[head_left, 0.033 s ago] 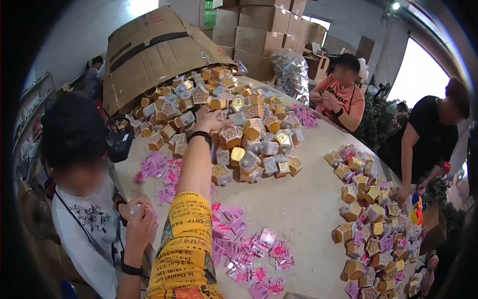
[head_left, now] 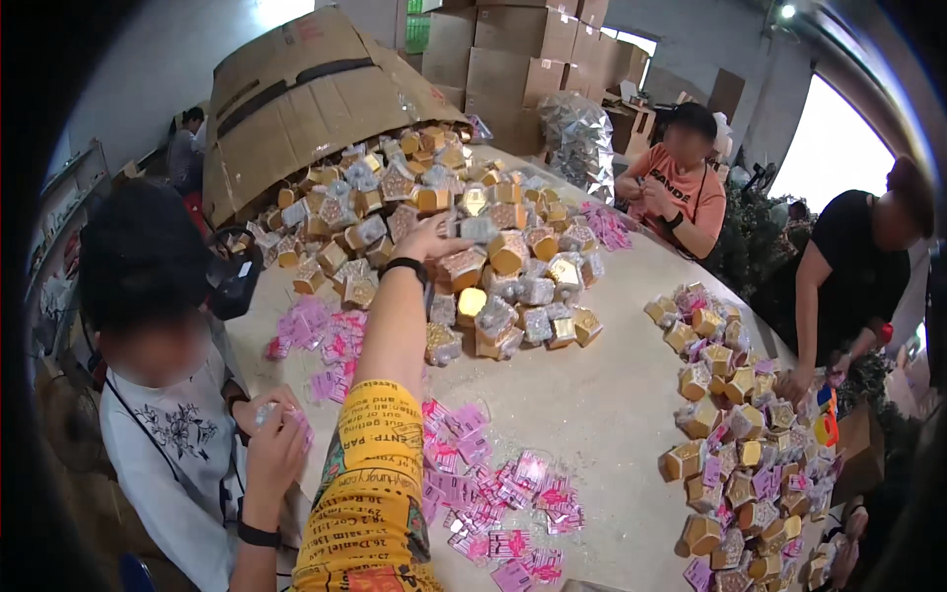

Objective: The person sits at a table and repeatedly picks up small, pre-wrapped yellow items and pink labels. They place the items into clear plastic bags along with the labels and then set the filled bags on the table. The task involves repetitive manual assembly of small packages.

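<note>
Cream-coloured table [head_left: 582, 414] is spreading out beneath and all around the left hand [head_left: 431, 240]. Beyond the hand, toward its left, a big cardboard box [head_left: 306, 123] is lying tipped with its open side facing the table. Between the box and the hand, and on past the hand to its right, a pile of gold and silver ornaments [head_left: 508, 253] is covering the tabletop. Left of the hand and nearer, a person in a white shirt [head_left: 163, 434] is holding something small. Well to the right of the hand and nearer, a second heap of ornaments [head_left: 732, 456] is lying mixed with pink cards. Nearer than the hand, loose pink cards [head_left: 508, 503] are scattering beside the yellow sleeve [head_left: 370, 483]. The hand itself is curling partly closed, thumb and fingers gripping one end of a silver-grey block [head_left: 478, 231]. That block is sitting just right of the hand, above the pile. Behind the hand, a black band [head_left: 406, 264] is circling the wrist.
</note>
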A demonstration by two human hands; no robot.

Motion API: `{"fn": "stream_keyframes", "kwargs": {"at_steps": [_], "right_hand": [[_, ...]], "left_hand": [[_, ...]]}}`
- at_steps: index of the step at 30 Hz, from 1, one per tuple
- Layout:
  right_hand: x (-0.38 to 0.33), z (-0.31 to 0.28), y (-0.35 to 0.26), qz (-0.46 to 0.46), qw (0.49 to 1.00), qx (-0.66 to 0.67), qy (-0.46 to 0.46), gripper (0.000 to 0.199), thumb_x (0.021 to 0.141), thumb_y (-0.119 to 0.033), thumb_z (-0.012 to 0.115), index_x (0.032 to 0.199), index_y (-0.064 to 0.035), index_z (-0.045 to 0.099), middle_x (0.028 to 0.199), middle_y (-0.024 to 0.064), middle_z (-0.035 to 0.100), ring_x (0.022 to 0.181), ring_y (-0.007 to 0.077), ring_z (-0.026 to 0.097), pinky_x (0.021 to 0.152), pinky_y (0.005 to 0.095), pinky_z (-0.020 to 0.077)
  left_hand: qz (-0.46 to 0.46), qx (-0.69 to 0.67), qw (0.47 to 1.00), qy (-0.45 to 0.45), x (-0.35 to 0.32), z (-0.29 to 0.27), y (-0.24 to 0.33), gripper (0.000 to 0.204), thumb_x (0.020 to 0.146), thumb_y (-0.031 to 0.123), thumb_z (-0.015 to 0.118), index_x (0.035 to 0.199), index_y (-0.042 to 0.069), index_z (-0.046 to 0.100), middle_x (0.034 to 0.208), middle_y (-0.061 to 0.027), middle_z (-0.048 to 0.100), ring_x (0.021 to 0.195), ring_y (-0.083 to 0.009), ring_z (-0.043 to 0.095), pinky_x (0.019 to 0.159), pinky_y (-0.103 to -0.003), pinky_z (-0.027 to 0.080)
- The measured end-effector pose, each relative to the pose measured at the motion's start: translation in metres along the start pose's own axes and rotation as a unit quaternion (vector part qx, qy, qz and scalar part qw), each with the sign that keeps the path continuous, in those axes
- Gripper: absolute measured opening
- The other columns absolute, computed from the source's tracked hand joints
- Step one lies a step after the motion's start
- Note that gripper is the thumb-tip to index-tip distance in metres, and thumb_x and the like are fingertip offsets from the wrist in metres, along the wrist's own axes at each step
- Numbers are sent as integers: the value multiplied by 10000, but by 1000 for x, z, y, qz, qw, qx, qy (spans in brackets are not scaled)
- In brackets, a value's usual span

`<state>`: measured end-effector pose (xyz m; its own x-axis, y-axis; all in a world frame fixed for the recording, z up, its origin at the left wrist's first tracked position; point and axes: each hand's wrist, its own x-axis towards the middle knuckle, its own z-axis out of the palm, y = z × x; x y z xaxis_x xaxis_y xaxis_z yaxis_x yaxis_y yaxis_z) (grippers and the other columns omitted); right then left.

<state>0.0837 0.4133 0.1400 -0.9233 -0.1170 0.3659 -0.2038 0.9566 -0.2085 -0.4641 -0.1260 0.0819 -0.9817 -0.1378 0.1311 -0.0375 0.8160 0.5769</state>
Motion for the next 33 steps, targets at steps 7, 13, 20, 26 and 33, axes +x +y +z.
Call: {"fn": "stream_keyframes", "kwargs": {"at_steps": [7,13,20,26,33], "right_hand": [[22,3,-16,-69,998,0,0,229,771,80,595,984,-2,610,741,150,595,622,321,577,535,396,465],[-4,4,-15,-50,998,-6,33,133,805,46,611,928,-5,615,805,167,619,684,351,594,596,428,480],[-8,4,4,-30,998,-11,44,139,811,62,580,938,13,606,806,178,608,700,359,589,608,430,477],[2,1,23,6,1000,-24,-18,214,780,79,579,983,15,602,797,169,595,685,344,582,601,419,474],[-8,5,28,23,998,-40,-43,312,757,63,600,1064,9,590,834,155,605,703,327,594,636,412,490]], "left_hand": [[57,43,981,-178,-27,18,78,978,609,666,733,1355,94,461,1364,-176,480,1253,-316,467,1020,-387,385],[170,144,941,-255,-64,61,113,1024,569,732,703,1391,180,441,1290,-186,528,1193,-350,502,1011,-426,378],[201,239,937,-155,-22,48,208,861,682,695,653,1299,109,522,1280,-190,539,1168,-346,527,977,-421,431],[201,158,953,-162,33,137,243,893,736,728,548,1421,178,388,1433,-248,342,1326,-391,339,1077,-494,296],[185,211,906,-316,4,183,256,935,650,745,621,1416,257,401,1438,-185,373,1241,-347,469,1016,-422,384]]}}
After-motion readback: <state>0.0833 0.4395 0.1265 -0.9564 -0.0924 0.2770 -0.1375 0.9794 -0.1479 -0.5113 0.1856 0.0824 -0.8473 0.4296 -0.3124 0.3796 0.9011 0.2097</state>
